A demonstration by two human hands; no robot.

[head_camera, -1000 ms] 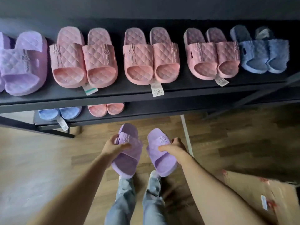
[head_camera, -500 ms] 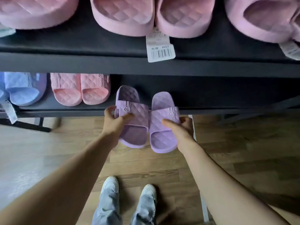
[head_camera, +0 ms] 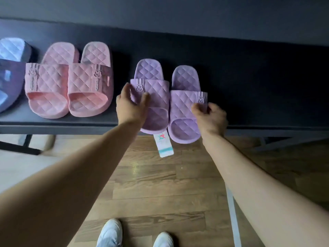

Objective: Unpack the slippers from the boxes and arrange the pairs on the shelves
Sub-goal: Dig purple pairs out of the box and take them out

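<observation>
- My left hand (head_camera: 130,107) is gripping the left purple quilted slipper (head_camera: 153,93) by its strap. My thumb is lying on top and my fingers are curling round the outer side.
- My right hand (head_camera: 211,116) is pinching the outer edge of the strap on the right purple quilted slipper (head_camera: 185,111), with my fingers curling in.
- Both purple slippers are sitting at the long dark shelf (head_camera: 249,86), side by side and touching. Their heels are pointing to the back.
- I cannot tell if they are resting all the way down on the shelf.
- The left one is sitting a bit further back than the right one.
- Their open toe ends are sticking out over the front edge of the shelf.
- A white paper tag with a green stripe (head_camera: 164,145) is hanging down between the two toe ends, in front of the shelf edge.
- A pair of pink quilted slippers (head_camera: 69,81) is lying on the same shelf, near my left hand but apart from the purple ones.
- A blue quilted slipper (head_camera: 10,73) is peeking in at the far left edge, beside the pink pair.
- The brown wooden floor (head_camera: 160,184) is showing below, and my white shoes (head_camera: 110,232) are standing on it at the bottom.
</observation>
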